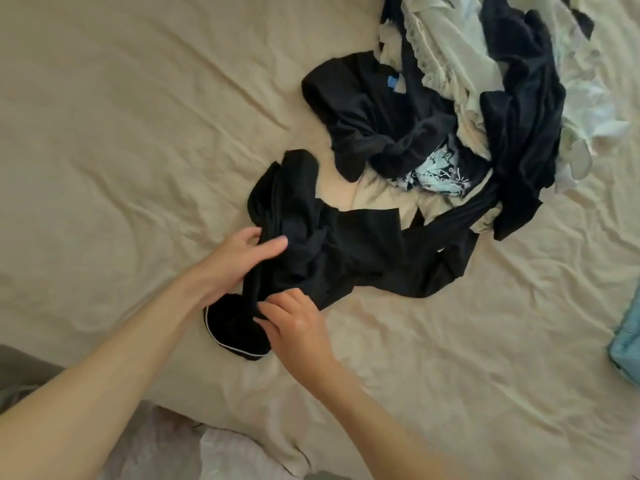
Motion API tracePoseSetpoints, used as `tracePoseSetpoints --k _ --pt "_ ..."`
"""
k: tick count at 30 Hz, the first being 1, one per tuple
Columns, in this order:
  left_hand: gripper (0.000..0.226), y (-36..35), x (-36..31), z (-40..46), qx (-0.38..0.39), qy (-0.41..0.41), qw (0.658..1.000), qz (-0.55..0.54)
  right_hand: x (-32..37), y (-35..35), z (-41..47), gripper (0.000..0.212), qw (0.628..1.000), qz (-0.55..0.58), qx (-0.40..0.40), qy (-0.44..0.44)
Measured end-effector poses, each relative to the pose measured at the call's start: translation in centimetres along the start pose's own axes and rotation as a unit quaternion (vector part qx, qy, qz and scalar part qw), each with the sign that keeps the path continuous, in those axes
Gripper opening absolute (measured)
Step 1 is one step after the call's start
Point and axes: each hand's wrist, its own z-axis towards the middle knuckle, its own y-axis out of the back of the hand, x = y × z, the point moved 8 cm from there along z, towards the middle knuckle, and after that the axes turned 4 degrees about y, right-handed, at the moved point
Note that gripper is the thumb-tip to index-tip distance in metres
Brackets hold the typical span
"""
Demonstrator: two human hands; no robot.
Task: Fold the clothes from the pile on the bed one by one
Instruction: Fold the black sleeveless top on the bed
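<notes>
Black garment (329, 244) lies crumpled on the beige bed (121, 133), dragged clear of the pile (485, 98), left hand (239, 261) and right hand (298, 323) both pinching its bunched cloth, apparently to spread it for folding.

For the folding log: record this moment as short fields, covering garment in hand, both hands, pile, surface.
garment in hand: black garment, crumpled, unfolded, a white-piped edge near the hands
left hand: grips the garment's upper bunch
right hand: pinches the fabric lower down
pile: dark and pale green clothes, heaped beyond the garment
surface: beige sheet, wrinkled
at right edge: light blue item, partly out of view
</notes>
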Motion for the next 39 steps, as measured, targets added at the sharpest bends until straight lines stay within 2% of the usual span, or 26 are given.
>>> tracePoseSetpoints --k 2,3,6,8,9,11,14,16,18,20,21,22,24,26,28,31,33,35,36,37,38,39 --pt "0.032 2.4 0.2 -0.4 -0.136 -0.016 0.987 0.084 -0.9 -0.2 -0.7 0.023 0.999 0.035 0.013 -0.040" --pt "0.030 3.5 0.6 -0.8 -0.167 -0.016 0.983 0.075 -1.6 0.4 -0.6 0.025 0.998 0.040 0.002 -0.056" --pt "0.031 5.8 2.6 -2.5 -0.160 0.004 0.987 0.024 -4.2 3.8 0.4 0.028 0.993 0.000 -0.073 -0.096" --pt "0.029 6.7 4.0 -4.3 -0.131 0.011 0.991 -0.008 -5.7 5.3 1.7 0.034 0.987 -0.041 -0.091 -0.123" --pt "0.028 7.3 4.8 -5.3 -0.119 0.017 0.992 -0.021 -6.4 5.3 2.6 0.041 0.987 -0.061 -0.070 -0.134" --pt "0.026 8.8 6.9 -7.2 -0.116 0.041 0.992 -0.024 -7.3 4.0 4.5 0.060 0.983 -0.113 0.031 -0.143" --pt "0.028 12.1 10.1 -9.5 -0.211 0.088 0.972 0.060 -7.3 0.2 6.6 0.079 0.955 -0.173 0.212 -0.117" --pt "0.042 14.0 10.0 -10.8 -0.310 0.085 0.923 0.212 -6.4 -2.4 7.1 0.076 0.929 -0.182 0.307 -0.092" --pt "0.062 13.2 7.3 -11.1 -0.346 -0.023 0.856 0.385 -5.7 -3.6 7.2 0.062 0.916 -0.183 0.346 -0.091" --pt "0.075 9.6 4.8 -10.6 -0.297 -0.141 0.777 0.537 -5.3 -3.1 7.3 0.042 0.931 -0.161 0.312 -0.104" --pt "0.079 7.6 4.3 -9.9 -0.254 -0.162 0.739 0.603 -5.0 -2.5 7.1 0.034 0.941 -0.142 0.287 -0.113" --pt "0.080 5.6 4.1 -9.1 -0.213 -0.167 0.706 0.655 -4.7 -1.8 6.6 0.029 0.950 -0.124 0.261 -0.122" --pt "0.066 3.1 4.3 -7.7 -0.158 -0.147 0.675 0.705 -3.9 0.2 5.3 0.023 0.965 -0.095 0.200 -0.143" --pt "0.034 2.5 3.9 -7.6 -0.160 -0.153 0.684 0.695 -3.0 2.3 3.7 0.017 0.971 -0.072 0.146 -0.174" --pt "0.020 2.5 3.3 -9.6 -0.194 -0.207 0.698 0.657 -2.1 4.0 2.2 0.014 0.969 -0.039 0.118 -0.214" --pt "0.027 2.3 4.0 -14.6 -0.235 -0.287 0.678 0.635 0.0 4.8 0.1 0.012 0.954 0.040 0.136 -0.263" --pt "0.033 1.9 5.9 -17.7 -0.237 -0.287 0.674 0.638 2.2 4.9 -0.9 0.010 0.945 0.090 0.160 -0.272" --pt "0.033 1.6 7.3 -20.2 -0.226 -0.272 0.687 0.635 4.4 5.2 -1.6 0.012 0.922 0.196 0.135 -0.304" --pt "0.028 1.4 7.4 -21.5 -0.217 -0.266 0.698 0.628 5.3 5.4 -1.9 0.013 0.892 0.276 0.104 -0.342" --pt "0.020 1.2 7.4 -22.4 -0.200 -0.258 0.719 0.614 6.3 5.6 -2.2 0.013 0.845 0.366 0.068 -0.384" --pt "0.016 1.0 7.6 -23.0 -0.171 -0.227 0.745 0.603 7.2 5.5 -2.5 0.012 0.780 0.458 0.032 -0.426" --pt "0.022 0.9 7.8 -23.4 -0.134 -0.184 0.784 0.577 8.3 5.4 -2.7 0.011 0.712 0.532 0.001 -0.458"
